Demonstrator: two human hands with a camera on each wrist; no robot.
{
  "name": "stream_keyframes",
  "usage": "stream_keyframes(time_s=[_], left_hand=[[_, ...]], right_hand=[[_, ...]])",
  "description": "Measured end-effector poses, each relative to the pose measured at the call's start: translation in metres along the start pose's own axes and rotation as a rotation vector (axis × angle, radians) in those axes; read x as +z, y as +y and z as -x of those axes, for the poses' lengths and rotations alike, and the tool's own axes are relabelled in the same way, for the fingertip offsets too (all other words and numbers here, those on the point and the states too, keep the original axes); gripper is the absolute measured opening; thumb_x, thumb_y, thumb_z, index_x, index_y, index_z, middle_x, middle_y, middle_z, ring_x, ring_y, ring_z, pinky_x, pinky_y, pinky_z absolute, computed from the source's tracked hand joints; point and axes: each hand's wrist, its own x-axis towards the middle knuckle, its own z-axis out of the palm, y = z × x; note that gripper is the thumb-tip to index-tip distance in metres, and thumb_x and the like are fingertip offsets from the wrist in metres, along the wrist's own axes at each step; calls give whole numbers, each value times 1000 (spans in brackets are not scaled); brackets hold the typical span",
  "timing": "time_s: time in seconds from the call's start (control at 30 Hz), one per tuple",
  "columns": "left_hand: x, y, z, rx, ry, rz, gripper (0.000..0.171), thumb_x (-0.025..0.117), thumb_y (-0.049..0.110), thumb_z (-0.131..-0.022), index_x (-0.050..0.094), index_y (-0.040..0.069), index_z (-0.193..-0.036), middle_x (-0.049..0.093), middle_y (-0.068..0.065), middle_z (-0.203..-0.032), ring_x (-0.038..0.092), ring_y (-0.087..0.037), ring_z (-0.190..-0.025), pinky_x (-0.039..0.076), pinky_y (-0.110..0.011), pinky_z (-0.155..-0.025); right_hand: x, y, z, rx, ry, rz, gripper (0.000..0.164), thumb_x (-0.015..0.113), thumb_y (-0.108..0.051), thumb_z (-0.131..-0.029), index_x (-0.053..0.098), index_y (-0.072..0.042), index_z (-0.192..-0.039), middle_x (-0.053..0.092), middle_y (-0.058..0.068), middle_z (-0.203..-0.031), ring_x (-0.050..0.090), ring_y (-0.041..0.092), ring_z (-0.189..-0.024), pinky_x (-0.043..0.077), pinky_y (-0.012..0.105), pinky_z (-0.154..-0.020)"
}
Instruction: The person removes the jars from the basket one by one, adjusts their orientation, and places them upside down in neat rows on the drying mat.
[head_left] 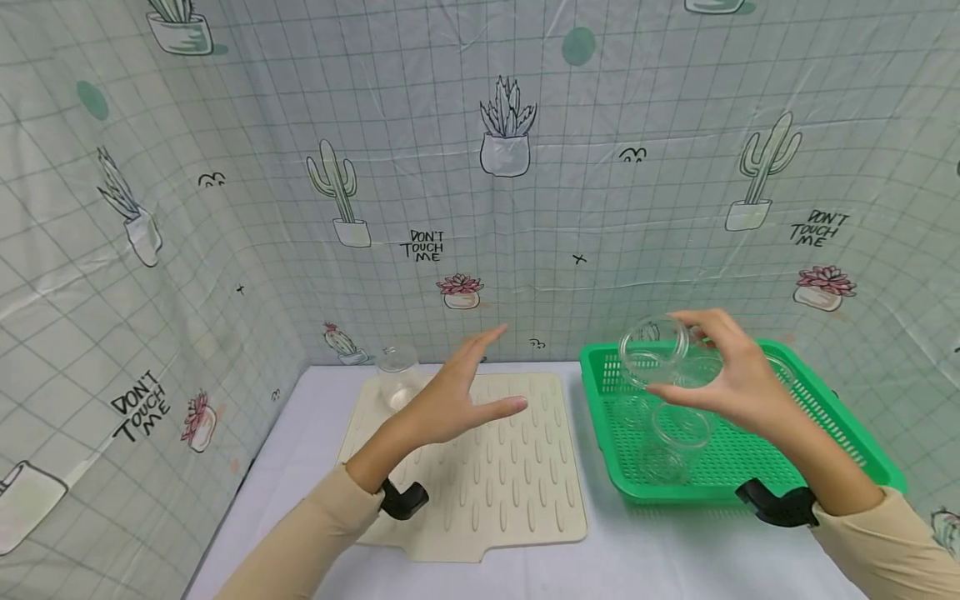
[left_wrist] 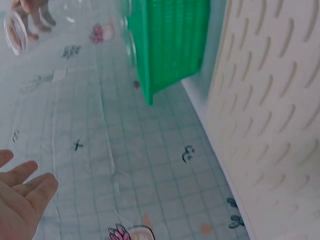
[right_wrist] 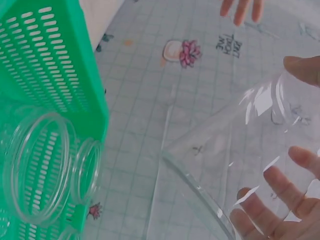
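In the head view my right hand (head_left: pixel 731 367) grips a clear jar (head_left: pixel 651 354) above the green basket, its round end facing left. The right wrist view shows the thumb on one side of this tilted jar (right_wrist: pixel 235 135) and several fingers (right_wrist: pixel 260 210) on the other. My left hand (head_left: pixel 450 396) hovers over the cream ridged mat (head_left: pixel 517 467), thumb and fingers spread, holding nothing. Behind it another clear jar (head_left: pixel 396 379) stands on the mat's far left corner, partly covered by the hand. More clear jars (head_left: pixel 678 446) stand in the basket (head_left: pixel 626 483).
A white cloth (head_left: pixel 277 500) covers the table under the mat and basket. Behind and at the sides hangs a gridded curtain (head_left: pixel 562 217) printed with cactus drawings, close to the basket's back edge. Black straps (head_left: pixel 405 500) sit around both wrists.
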Motion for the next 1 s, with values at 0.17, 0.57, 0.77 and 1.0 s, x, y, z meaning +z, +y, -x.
stream_keyframes(time_s=[0.17, 0.57, 0.77, 1.0], left_hand=[[12, 14, -6, 34, 33, 22, 93, 64, 65, -87, 16, 34, -160, 19, 12, -161, 23, -19, -148, 31, -58, -111], [38, 43, -21, 118, 79, 236, 86, 73, 39, -91, 23, 21, -158, 30, -2, -158, 34, -18, -142, 36, -28, -111], [44, 50, -23, 105, 104, 319, 83, 74, 38, -91, 28, 20, -157, 33, 3, -156, 41, -18, -137, 41, -25, -106], [46, 51, -24, 74, 102, 388, 77, 75, 35, -90, 34, 19, -153, 43, 3, -148, 50, -16, -130, 47, -28, -101]], right_hand=[[12, -10, -6, -47, -11, -3, 82, 95, -17, -64, 56, -9, -136, 51, 7, -119, 50, 29, -104, 43, 50, -80], [34, -36, -18, -237, 11, 110, 81, 96, -18, -60, 60, -12, -132, 56, 7, -115, 50, 28, -104, 41, 47, -81], [43, -45, -19, -294, -2, 177, 83, 96, -19, -58, 59, -12, -132, 55, 9, -118, 50, 34, -107, 41, 55, -85], [52, -52, -19, -346, -5, 216, 83, 96, -21, -56, 60, -10, -130, 55, 11, -119, 50, 36, -109, 42, 58, -87]])
